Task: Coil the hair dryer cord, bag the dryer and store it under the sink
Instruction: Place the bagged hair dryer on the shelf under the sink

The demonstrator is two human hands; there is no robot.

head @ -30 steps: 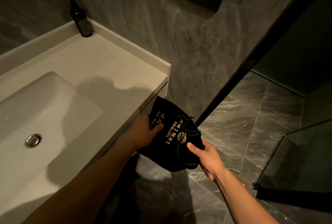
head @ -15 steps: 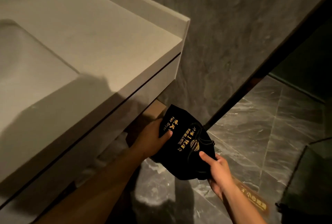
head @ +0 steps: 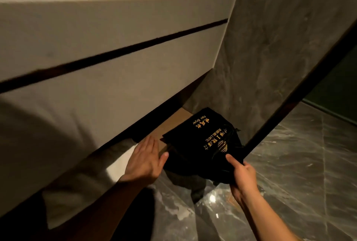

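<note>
The black drawstring bag [head: 195,144] with gold lettering, "Hair Dryer" among it, lies partly on the brown shelf [head: 173,123] under the white sink cabinet [head: 116,78]. Its near end hangs over the shelf edge. My right hand [head: 240,175] grips that near end by the drawstring, thumb on top. My left hand [head: 144,160] is flat with fingers spread at the bag's left side, its thumb touching the bag. The dryer itself is hidden inside the bag.
A grey marble wall [head: 270,57] closes the shelf on the right. A dark door-frame bar [head: 301,94] runs diagonally down to the floor beside the bag. Grey marble floor tiles [head: 301,179] lie below and to the right.
The view dropped from the countertop to below the sink. The bag moved down and forward onto the shelf. My left hand let go of the bag and flattened beside it.
</note>
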